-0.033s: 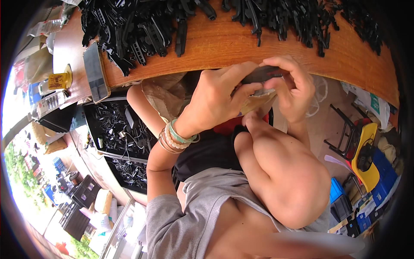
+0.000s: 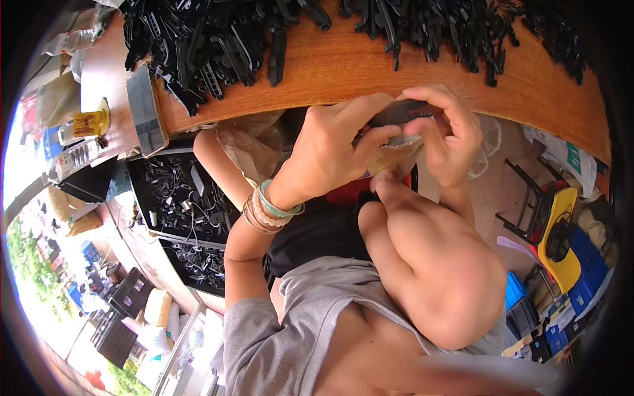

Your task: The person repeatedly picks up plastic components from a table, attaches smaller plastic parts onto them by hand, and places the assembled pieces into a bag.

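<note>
Between my two hands, just off the table's near edge, is a black plastic part (image 2: 404,113), long and narrow with fine ridges near its right end. My left hand (image 2: 330,148), bracelets on its wrist, pinches the left end between thumb and fingers. At the other end, the curled thumb and forefinger of my right hand (image 2: 454,135) close on it. Fingers cover both ends, so its full shape is hidden. Beyond the hands, a pile of similar black plastic parts (image 2: 224,49) lies on the wooden table (image 2: 330,69), with another pile of black parts (image 2: 436,33) farther right.
A phone (image 2: 145,109) lies at the table's left edge near a yellow tape roll (image 2: 91,123). Black trays (image 2: 181,198) of small parts stand low on the left. A brown bag (image 2: 254,145) hangs below the edge. At right stands a yellow folding stool (image 2: 561,241).
The black plastic part appears turned slightly between my fingers, showing its ridges more clearly. Both hands keep nearly the same place.
</note>
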A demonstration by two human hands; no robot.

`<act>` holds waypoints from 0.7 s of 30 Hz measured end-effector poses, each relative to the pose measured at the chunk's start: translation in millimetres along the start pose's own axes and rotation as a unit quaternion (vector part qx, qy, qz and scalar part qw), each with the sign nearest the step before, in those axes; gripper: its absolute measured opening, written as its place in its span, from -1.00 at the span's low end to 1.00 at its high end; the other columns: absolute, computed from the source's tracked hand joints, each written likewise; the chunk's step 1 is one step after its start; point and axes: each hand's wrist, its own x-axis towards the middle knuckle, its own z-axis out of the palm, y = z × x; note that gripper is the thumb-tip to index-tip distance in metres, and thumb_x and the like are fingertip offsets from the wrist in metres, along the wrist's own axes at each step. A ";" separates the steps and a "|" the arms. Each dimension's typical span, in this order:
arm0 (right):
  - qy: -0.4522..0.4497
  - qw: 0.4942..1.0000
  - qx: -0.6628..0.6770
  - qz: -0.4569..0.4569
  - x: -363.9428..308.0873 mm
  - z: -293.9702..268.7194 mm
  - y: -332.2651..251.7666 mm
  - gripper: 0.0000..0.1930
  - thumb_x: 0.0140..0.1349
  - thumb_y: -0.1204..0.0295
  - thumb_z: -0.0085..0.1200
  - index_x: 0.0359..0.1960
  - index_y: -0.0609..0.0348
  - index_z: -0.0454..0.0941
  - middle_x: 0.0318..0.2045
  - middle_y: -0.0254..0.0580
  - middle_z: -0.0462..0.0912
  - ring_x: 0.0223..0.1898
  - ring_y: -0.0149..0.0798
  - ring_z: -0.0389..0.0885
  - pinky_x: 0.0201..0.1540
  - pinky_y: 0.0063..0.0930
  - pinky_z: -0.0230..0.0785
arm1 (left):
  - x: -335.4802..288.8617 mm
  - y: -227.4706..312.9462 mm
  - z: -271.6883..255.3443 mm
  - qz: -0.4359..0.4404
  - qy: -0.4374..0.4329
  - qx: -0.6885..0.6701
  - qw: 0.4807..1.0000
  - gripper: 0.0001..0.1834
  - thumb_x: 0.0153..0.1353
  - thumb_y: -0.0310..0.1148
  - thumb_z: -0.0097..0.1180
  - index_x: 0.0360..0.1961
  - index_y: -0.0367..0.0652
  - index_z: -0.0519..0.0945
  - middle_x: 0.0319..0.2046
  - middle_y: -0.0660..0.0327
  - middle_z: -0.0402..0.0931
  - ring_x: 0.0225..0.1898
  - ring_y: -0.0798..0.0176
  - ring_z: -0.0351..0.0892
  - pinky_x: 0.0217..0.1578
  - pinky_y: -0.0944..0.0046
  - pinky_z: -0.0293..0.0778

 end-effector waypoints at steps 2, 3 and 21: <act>0.009 1.000 0.011 -0.016 0.2 1.1 2.1 -0.73 -0.04 0.52 0.30 -0.25 0.27 0.59 -0.39 -0.21 0.65 -0.42 -0.34 0.56 -0.36 -0.57 0.37 | 0.2 0.3 0.0 0.008 0.004 0.001 1.000 -0.71 0.00 -0.52 0.27 -0.20 -0.33 0.60 -0.46 0.09 0.64 -0.49 0.26 0.66 -0.47 0.37 0.52; 0.008 1.000 0.011 -0.016 1.6 1.5 2.6 -0.73 -0.04 0.52 0.30 -0.25 0.27 0.59 -0.39 -0.21 0.65 -0.42 -0.34 0.56 -0.36 -0.57 0.37 | 0.2 0.4 0.1 0.016 0.007 0.002 1.000 -0.71 0.00 -0.52 0.27 -0.20 -0.33 0.60 -0.46 0.10 0.64 -0.48 0.29 0.66 -0.47 0.39 0.52; -0.216 0.974 -0.005 0.072 10.3 0.0 3.5 -0.75 0.02 0.46 0.30 -0.25 0.24 0.60 -0.52 -0.28 0.59 -0.55 -0.46 0.53 -0.52 -0.59 0.32 | -15.9 -36.2 -33.9 -0.040 0.040 0.065 0.996 -0.72 -0.07 -0.35 0.41 -0.35 -0.24 0.63 -0.54 0.17 0.57 -0.56 0.32 0.55 -0.54 0.32 0.43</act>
